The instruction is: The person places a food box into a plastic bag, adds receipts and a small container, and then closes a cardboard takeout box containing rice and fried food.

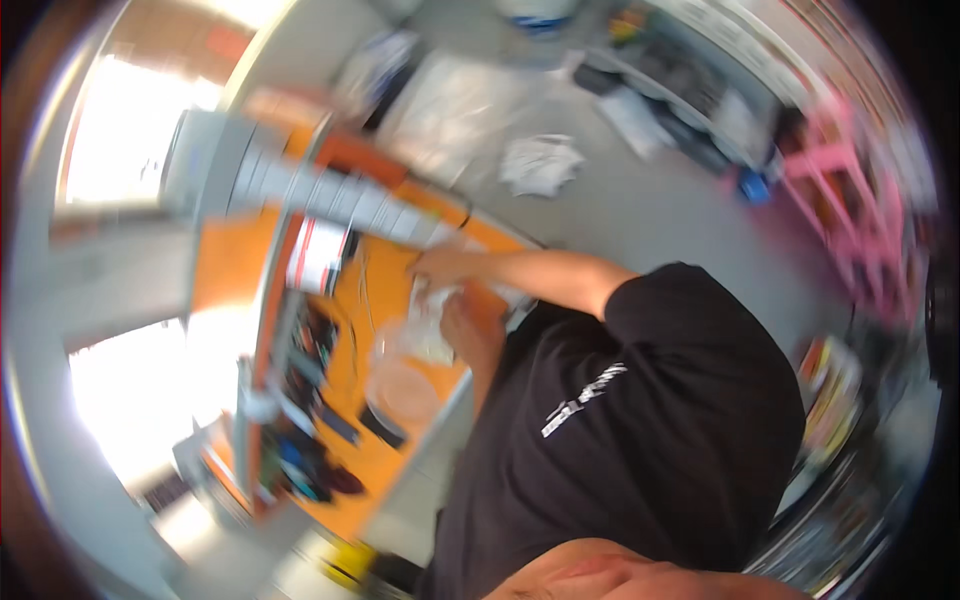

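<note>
The picture is blurred by motion. My right hand point(442, 264) reaches over the orange desk point(379, 277), near the end of a row of pale grey boxes or bins point(360, 202). Close below it, my left hand point(466, 326) is at a whitish, partly clear packet or bag point(431, 337). Whether either hand's fingers are closed on it cannot be told. A clear round plastic tub or lid point(403, 391) lies beside the packet, near the desk's edge, and a dark flat object point(382, 427) is partly under it. Thin cables point(364, 289) run across the desk.
A shelf upright point(274, 292) stands along the desk's far side, with a white-and-red box point(319, 255) and mixed dark items point(311, 330) by it. On the grey floor are a crumpled white bundle point(541, 163) and clear plastic sheeting point(450, 105). A pink rack point(847, 202) stands farther off.
</note>
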Demonstrator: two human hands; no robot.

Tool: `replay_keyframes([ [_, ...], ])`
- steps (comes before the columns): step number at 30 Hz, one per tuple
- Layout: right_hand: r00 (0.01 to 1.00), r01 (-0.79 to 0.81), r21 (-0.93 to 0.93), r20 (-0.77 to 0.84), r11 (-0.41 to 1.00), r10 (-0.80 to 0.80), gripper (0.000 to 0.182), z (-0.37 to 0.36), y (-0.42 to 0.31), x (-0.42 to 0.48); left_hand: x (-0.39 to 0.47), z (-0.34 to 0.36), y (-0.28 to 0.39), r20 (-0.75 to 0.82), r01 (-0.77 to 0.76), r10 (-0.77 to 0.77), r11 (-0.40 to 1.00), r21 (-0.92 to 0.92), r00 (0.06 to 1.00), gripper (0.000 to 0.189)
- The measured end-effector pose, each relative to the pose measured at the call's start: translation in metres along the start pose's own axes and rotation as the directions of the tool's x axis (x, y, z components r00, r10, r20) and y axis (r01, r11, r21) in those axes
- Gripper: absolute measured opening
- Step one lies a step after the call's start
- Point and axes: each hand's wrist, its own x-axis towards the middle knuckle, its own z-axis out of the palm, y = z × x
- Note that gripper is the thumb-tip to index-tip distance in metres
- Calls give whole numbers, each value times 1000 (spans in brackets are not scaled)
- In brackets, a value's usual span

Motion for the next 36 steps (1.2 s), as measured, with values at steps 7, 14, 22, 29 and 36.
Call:
replay_keyframes([
  [7, 862, -54, -66, -507, 996, 13, 35, 3, -51, -38, 8, 31, -60, -126, -262, 316, 910, 322, 940, 56],
  [14, 311, -435, 426, -756, 794, 576, 27, 61, -42, -401, 14, 29, -62, -94, 19, 24, 900, 435, 995, 57],
  [22, -958, -257, 963, -265, 79, 108, 14, 245, -196, -867, 10, 34, 0, -53, 135, -125, 862, 488, 991, 48],
  [29, -969, -235, 923, -248, 303, 3, 19, 267, -272, -1043, -81, 108, 189, 105, -37, 95, 888, -458, 990, 29],
  [36, -878, -201, 835, 79, 512, -472, 32, 278, -512, -1358, -242, 151, 473, 589, 165, 528, 643, -748, 613, 21],
])
